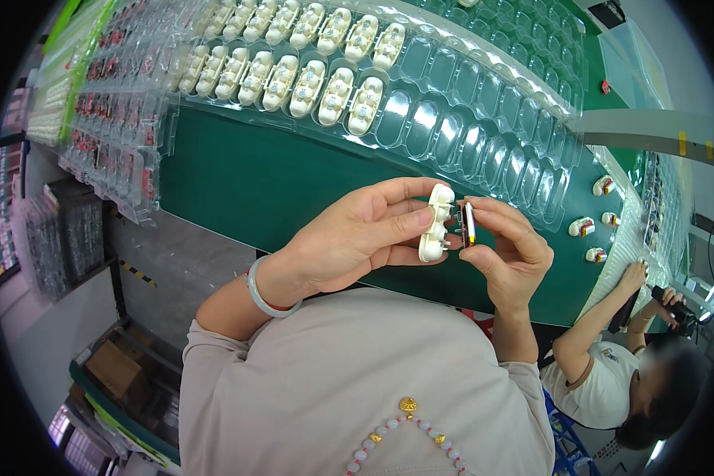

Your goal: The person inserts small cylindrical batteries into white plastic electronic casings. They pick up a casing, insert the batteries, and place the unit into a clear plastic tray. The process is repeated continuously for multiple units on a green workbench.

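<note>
Smooth lobed cream plastic shell, approx 3 o'clock of ctr; long axis approx 12–6, pins twd 3. Thin flat module just beside, same axis; contact unclear. L hand pinches shell, thumb in front; R hand clamps module, fingers bent. Clear moulded tray w/ similar shells, approx 12.

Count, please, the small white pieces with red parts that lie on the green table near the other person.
4: the highest piece, below it the right piece and the left piece, then the lowest piece. Others may be hidden.
</note>
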A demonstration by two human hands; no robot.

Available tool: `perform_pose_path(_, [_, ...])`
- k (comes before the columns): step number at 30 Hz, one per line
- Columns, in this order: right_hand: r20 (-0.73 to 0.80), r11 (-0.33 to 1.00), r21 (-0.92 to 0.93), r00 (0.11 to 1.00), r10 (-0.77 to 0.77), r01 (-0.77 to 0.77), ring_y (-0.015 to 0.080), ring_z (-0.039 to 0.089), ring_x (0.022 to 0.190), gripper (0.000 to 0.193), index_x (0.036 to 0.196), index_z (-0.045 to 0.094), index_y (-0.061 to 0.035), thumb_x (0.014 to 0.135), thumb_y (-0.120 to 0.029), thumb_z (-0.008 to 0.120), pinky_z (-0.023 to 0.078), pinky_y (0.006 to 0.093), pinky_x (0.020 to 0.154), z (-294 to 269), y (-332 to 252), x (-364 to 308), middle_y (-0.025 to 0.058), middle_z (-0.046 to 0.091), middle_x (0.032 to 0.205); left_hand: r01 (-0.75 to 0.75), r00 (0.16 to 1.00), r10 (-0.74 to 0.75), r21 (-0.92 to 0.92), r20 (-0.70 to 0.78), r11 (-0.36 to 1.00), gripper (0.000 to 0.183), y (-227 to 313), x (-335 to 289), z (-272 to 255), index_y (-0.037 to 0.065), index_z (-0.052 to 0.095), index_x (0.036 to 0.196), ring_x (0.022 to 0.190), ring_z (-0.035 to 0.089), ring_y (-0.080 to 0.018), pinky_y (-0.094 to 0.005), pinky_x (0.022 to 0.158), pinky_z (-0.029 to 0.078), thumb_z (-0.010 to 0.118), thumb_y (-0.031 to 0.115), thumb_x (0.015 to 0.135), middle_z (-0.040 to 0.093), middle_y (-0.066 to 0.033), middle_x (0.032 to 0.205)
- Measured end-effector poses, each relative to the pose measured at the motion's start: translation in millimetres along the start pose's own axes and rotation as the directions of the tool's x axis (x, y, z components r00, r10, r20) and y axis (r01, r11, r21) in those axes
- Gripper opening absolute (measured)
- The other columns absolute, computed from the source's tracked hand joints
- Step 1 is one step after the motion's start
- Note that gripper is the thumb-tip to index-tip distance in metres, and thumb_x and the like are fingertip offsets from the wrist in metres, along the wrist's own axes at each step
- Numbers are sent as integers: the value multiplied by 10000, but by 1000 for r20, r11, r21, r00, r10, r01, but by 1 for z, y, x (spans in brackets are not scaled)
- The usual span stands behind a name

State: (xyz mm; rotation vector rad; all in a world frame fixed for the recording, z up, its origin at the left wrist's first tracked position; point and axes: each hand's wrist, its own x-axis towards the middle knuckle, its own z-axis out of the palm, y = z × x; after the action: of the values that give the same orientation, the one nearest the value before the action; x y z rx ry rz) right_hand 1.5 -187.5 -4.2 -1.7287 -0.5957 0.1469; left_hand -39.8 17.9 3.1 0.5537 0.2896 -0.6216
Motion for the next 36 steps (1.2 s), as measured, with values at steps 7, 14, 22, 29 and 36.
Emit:
perform_pose_path(7, [18, 1000, -1, 1000, -16, 16, 270, 633, 955, 411, 986, 654, 13, 604, -31, 800, 498, 329, 828, 2, 0, 2, 176, 654, 1021, 0, 1000, 0, -3, 15, 1000, 423, -1, 1, -2, -13, 352, 1323, 1052, 567, -181, -324, 881, 509, 474, 152, 953, 524, -116, 1175])
perform_pose_path(14, [58, 987, -110, 992, -112, 118, 271, 630, 927, 408, 982, 661, 1, 599, -36, 796, 494, 336, 805, 6, -2, 5, 151, 657, 1016, -11, 1000, 11, 19, -3, 1000, 421, -3, 0, -3, -18, 358, 1315, 1061, 558, -171, -309, 885, 504, 477, 160, 953, 522, -115, 1180])
perform_pose_path(22, [65, 961, -197, 981, -184, 193, 277, 625, 927, 407, 979, 664, -9, 596, -53, 793, 488, 344, 808, 7, -3, 4, 141, 654, 1014, -29, 999, 32, 63, -38, 998, 426, -3, 0, 1, -23, 335, 1324, 1082, 545, -172, -307, 897, 493, 472, 133, 952, 508, -120, 1210])
perform_pose_path(29, [133, 856, -377, 935, -327, 353, 289, 606, 916, 408, 984, 649, -11, 598, -22, 782, 495, 352, 774, 12, -2, 1, 132, 632, 1040, -187, 982, 180, 270, 53, 944, 493, -9, -1, 4, -27, 304, 1351, 1116, 513, -149, -283, 892, 472, 520, 41, 913, 499, -118, 1227])
perform_pose_path(36, [-6, 832, -420, 916, -402, 362, 323, 554, 1019, 455, 952, 597, -64, 560, -71, 828, 480, 386, 822, 23, 1, -8, 160, 543, 1176, -295, 946, 313, 643, 90, 707, 520, -16, 1, 9, -39, 324, 1337, 1124, 522, -167, -283, 919, 457, 566, 16, 880, 508, -135, 1229])
